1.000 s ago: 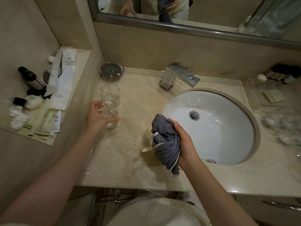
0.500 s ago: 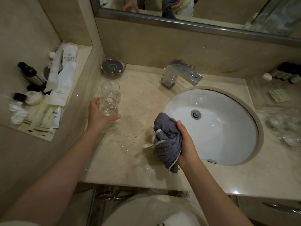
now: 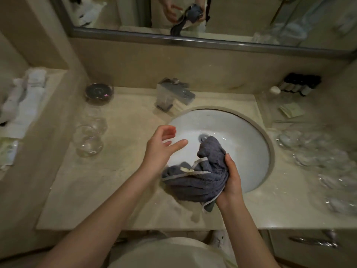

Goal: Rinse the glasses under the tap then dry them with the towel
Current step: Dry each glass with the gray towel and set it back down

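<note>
The right hand (image 3: 232, 177) is wrapped tight around a bunched-up gray towel (image 3: 195, 176), which hangs over the front edge of the white sink (image 3: 251, 144). The left hand (image 3: 163, 147) holds nothing, with its fingers loose and spread, and it floats just beside the towel over the sink. Two glasses (image 3: 89, 138) stand on the bench (image 3: 119, 190) far to the left, touching or almost touching each other (the picture is blurry there, so it is hard to say). More glasses (image 3: 316, 153) sit in a bunch on the right side of the bench. The tap (image 3: 173, 94) is behind the sink, and no water can be seen coming out. The bench looks to have small wet spots near its front, so I think a glass could slide or slip from wet fingers when it is picked up. The glasses on the right are packed close, so reaching in for one could knock the others together. The towel hangs low toward the bowl, so it might get wet there and then dry the glasses badly.
</note>
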The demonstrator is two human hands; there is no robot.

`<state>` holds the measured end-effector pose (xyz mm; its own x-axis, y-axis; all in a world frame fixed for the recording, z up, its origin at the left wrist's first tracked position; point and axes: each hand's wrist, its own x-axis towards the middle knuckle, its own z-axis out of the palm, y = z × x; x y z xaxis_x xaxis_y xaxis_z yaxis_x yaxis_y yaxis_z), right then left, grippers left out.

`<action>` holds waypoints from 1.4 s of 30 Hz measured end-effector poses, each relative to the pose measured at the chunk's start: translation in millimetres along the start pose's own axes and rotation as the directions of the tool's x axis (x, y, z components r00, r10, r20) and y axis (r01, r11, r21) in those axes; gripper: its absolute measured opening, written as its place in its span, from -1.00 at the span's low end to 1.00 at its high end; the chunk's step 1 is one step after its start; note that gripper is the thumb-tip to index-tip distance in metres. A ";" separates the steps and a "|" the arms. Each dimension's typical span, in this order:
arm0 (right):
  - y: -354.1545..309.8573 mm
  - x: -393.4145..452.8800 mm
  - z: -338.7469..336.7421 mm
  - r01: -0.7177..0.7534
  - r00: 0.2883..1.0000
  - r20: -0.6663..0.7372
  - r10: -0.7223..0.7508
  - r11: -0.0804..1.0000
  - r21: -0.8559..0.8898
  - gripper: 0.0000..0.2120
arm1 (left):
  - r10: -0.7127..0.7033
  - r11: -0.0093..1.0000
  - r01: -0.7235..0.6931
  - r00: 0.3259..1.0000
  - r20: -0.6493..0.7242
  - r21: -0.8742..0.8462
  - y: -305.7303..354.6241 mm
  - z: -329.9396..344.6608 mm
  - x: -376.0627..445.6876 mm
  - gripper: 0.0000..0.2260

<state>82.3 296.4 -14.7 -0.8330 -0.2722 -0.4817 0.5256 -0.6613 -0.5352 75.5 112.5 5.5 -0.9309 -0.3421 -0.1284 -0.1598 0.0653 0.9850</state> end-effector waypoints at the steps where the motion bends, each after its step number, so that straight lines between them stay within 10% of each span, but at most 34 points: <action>1: -12.1 -2.3 -13.9 0.024 0.999 -0.035 -0.024 1.000 -0.002 0.05 | 0.001 1.000 -0.001 1.000 0.028 0.004 2.9 19.0 -1.3 -0.62; 11: -139.2 -41.9 -155.7 0.247 0.957 -0.175 -0.233 0.967 0.061 -0.42 | -0.048 0.995 0.018 0.951 0.305 0.101 8.7 221.7 -24.9 -0.67; 17: -184.7 -54.1 -211.7 0.332 0.901 -0.306 -0.307 0.943 0.034 0.04 | -0.088 0.985 0.025 0.926 0.366 0.174 7.5 313.4 -20.7 -0.67; 29: -213.8 -48.2 -233.0 0.287 0.890 -0.370 -0.266 0.958 0.002 -0.55 | -0.167 0.931 0.010 0.901 0.400 0.365 -6.1 385.5 3.7 -0.44; 42: -210.5 -49.3 -254.4 0.180 0.879 -0.435 -0.197 0.980 -0.081 -0.57 | -0.286 0.927 0.161 0.886 0.364 0.338 -15.9 447.4 11.3 -0.11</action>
<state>56.7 626.8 -54.8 -0.7603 0.1953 -0.6196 0.3793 -0.6408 -0.6675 -79.5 526.9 -63.3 -0.8989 0.0190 -0.4377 -0.4089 0.3225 0.8537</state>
